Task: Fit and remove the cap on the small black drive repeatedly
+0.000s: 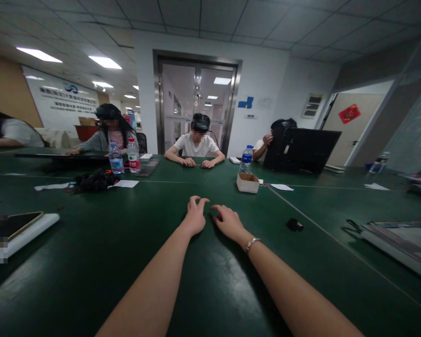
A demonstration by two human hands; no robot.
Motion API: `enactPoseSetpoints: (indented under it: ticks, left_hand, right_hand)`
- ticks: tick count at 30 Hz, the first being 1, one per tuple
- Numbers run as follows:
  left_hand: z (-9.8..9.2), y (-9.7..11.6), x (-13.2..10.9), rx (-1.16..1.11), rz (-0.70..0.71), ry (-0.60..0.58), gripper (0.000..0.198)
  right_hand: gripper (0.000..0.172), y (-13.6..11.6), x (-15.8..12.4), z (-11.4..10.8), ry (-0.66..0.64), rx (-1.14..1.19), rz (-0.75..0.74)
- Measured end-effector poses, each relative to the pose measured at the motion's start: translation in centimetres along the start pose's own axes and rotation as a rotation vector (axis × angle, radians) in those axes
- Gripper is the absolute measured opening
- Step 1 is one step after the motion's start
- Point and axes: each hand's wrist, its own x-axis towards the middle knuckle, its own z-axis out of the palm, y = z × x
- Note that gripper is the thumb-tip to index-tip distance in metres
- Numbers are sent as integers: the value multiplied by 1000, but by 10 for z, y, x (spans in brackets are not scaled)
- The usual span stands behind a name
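Both bare forearms reach forward over the dark green table (pixel 133 224). My left hand (pixel 195 217) is lifted a little, its fingers bent and apart, with nothing visible in it. Close beside it, my right hand (pixel 228 223) has loosely curved fingers pointing left, and it too shows nothing in its grasp. A narrow gap separates the fingertips of the two hands. Around my right wrist is a silver bracelet (pixel 253 243). A small open cardboard box (pixel 247 183) lies beyond my right hand, and a small black object (pixel 294 225) lies to its right.
Across the table a person (pixel 196 145) sits with both hands on the surface. Water bottles (pixel 246 159), a black monitor (pixel 301 150) and a heap of black cables (pixel 94 180) stand farther off. A white laptop-like slab (pixel 31 234) is at the left.
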Motion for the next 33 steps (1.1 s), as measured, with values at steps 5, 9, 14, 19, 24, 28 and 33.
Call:
enactPoseSetpoints:
  ticks: [5,9,14,19,24,28,33]
  left_hand:
    - [3,4,0,-1,43,-13,57]
    - [0,10,-1,105,-38,-40,58]
    - [-5,11,-5,176,-56,-18,55]
    - [-21,1,-8,264,-160,-29,55]
    - [-31,-6,-10,282,-98,-83,36]
    - [-32,-13,-11,141,0,-47,35]
    - [-31,-25,-8,-207,-67,18,38]
  right_hand:
    - [30,-22,24,31,-32,147,-50]
    - [23,-14,29,32,-27,234,-99]
    - [12,-10,24,23,21,316,-53]
    - [13,-7,22,19,124,392,74]
    - [14,-3,24,22,142,488,66]
    - [17,-7,23,21,100,481,17]
    - [19,-15,19,19,74,302,-137]
